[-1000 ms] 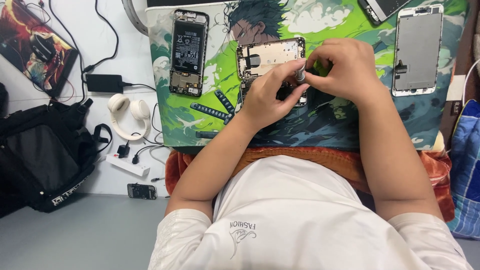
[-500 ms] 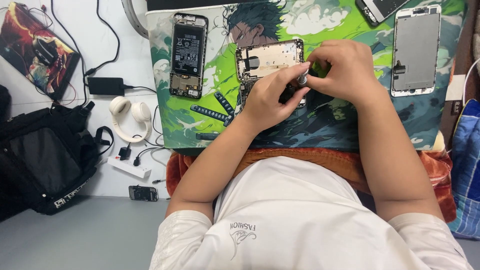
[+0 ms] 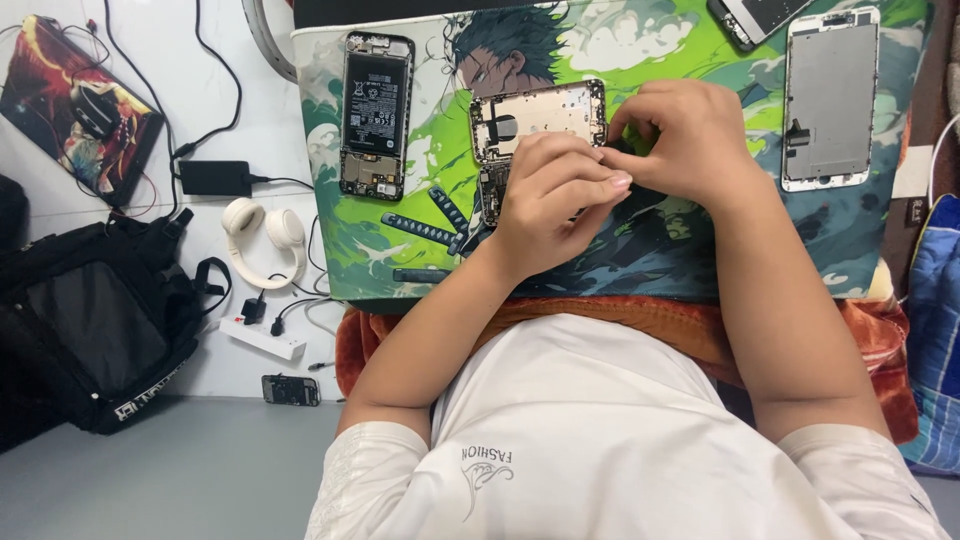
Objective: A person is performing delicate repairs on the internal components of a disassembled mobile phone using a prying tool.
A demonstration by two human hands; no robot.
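An opened gold phone body [image 3: 540, 112] lies on a green illustrated desk mat [image 3: 700, 250], its inner frame facing up. My left hand [image 3: 545, 205] covers the phone's lower half, fingers curled down onto it. Fingertip to fingertip with it, my right hand [image 3: 680, 140] pinches at the phone's right edge. A small dark part shows between the fingers, too hidden to make out. Both forearms reach in from my white shirt at the bottom.
On the mat lie a second opened phone with a black battery [image 3: 375, 115], a white screen frame [image 3: 832, 100], another phone [image 3: 760, 18] at the top edge, and dark strips [image 3: 420, 228]. Left of the mat are white headphones [image 3: 260, 235], a charger brick [image 3: 215, 177], a power strip [image 3: 262, 338] and a black backpack [image 3: 90, 330].
My left hand's fingers have curled lower over the phone, and the small grey piece seen at its fingertips is now hidden. My right hand has hardly shifted.
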